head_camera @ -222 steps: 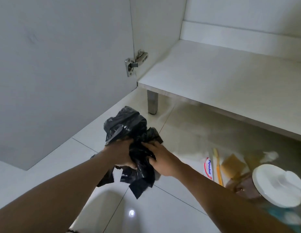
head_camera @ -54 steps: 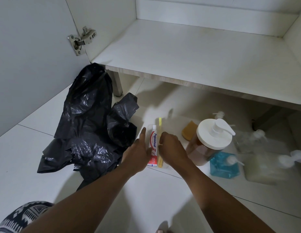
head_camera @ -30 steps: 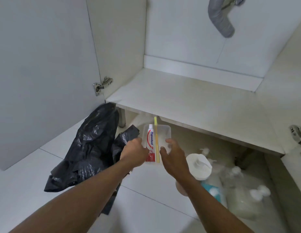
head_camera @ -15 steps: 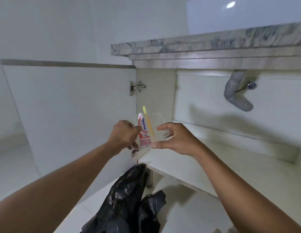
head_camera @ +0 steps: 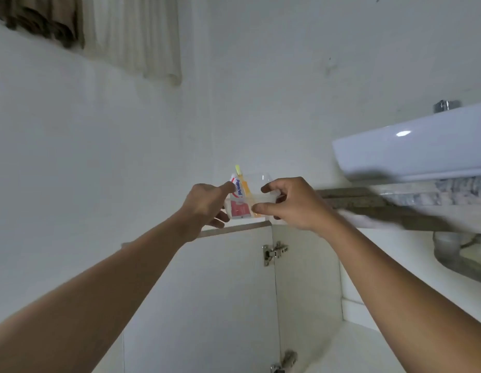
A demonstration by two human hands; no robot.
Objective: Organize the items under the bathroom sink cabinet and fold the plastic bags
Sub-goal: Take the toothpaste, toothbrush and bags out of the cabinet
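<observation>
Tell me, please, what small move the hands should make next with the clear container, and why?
Probably ease the clear container rightward onto the countertop beside the sink: left hand and right hand both grip it, toothpaste and toothbrush inside, level with the counter edge.

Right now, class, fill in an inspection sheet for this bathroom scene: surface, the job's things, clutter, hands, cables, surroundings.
Surface: countertop, stone-patterned edge, blurred; its top is hidden.
Job's things: clear container held up at countertop height, with a toothpaste tube and a yellow toothbrush propped in it.
Clutter: nothing seen.
Hands: left hand grips the container's left side; right hand pinches its right side.
Cables: nothing seen.
Surroundings: white sink basin above the countertop, open cabinet door with a hinge, grey drain pipe, hanging fabric top left.
</observation>
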